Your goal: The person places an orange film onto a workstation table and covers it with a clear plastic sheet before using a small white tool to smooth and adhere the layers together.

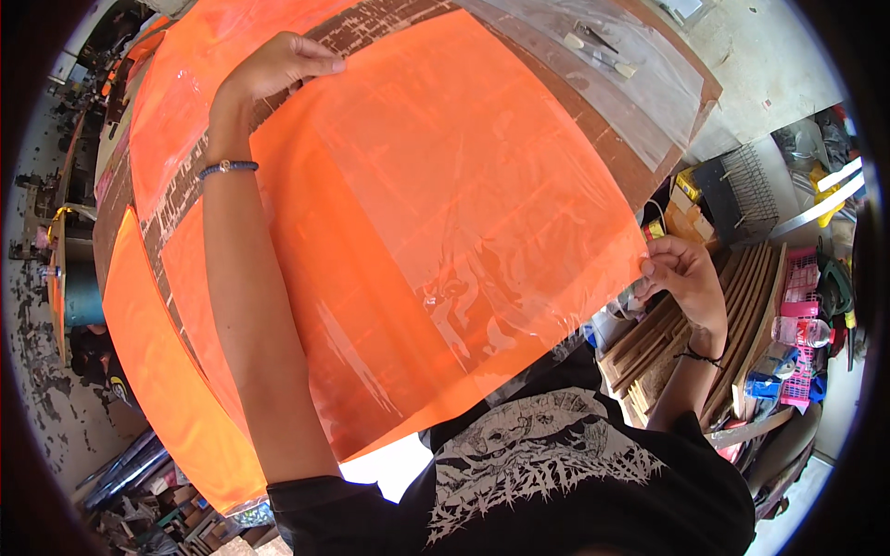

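Observation:
A large, glossy orange plastic sheet (445,195) spreads in front of me, partly see-through and wrinkled toward its lower middle. At its far left edge, my left hand (283,67) pinches the sheet between thumb and fingers, the arm reaching across its left side. My right hand (684,278) grips the near right corner the same way. Between the hands the sheet looks fairly taut, and its near edge hangs close to my black shirt. More orange sheets (176,371) lie beneath and to the left.
The worn brown table (691,139) carries clear plastic film (649,102) and small tools (601,51) at the far right. Stacked wooden boards (732,324) stand right of me, near a pink basket (799,287) and a plastic bottle (801,331). A wire rack (747,190) sits beyond.

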Tool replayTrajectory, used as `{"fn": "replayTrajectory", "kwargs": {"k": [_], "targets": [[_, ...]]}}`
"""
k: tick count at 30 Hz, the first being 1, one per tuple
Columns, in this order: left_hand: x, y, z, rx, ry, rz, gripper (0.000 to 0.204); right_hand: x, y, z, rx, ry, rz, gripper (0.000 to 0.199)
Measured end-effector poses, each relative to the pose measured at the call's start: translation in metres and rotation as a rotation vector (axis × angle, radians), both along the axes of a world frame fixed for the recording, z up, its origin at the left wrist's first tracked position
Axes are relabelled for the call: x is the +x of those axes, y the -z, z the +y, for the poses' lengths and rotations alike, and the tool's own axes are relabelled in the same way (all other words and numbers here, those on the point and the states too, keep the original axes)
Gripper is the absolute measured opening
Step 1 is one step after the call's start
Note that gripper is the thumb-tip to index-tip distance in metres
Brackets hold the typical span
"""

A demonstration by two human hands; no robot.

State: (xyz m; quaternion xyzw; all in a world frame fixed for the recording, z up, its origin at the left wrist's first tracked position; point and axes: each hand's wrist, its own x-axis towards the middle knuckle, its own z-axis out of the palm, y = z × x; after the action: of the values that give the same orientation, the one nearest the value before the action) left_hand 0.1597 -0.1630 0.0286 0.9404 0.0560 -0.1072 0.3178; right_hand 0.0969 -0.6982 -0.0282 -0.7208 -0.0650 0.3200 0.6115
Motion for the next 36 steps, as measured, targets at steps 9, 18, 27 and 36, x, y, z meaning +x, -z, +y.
{"fn": "replayTrajectory", "kwargs": {"k": [9, 18, 27, 36], "targets": [[-0.001, 0.007, 0.003, -0.005, -0.016, -0.038, 0.037, -0.001, 0.001, 0.001, -0.025, -0.003, -0.038, 0.025], [0.0, 0.006, -0.003, 0.001, -0.027, -0.039, 0.041, -0.002, -0.002, -0.001, 0.004, 0.016, -0.019, 0.024], [-0.003, 0.004, -0.003, -0.018, -0.117, -0.049, 0.046, 0.034, -0.029, 0.004, -0.072, 0.162, -0.491, 0.029], [-0.005, 0.001, -0.014, -0.036, -0.12, -0.036, 0.047, 0.151, -0.039, 0.096, -0.406, 0.202, -1.303, 0.04]]}}
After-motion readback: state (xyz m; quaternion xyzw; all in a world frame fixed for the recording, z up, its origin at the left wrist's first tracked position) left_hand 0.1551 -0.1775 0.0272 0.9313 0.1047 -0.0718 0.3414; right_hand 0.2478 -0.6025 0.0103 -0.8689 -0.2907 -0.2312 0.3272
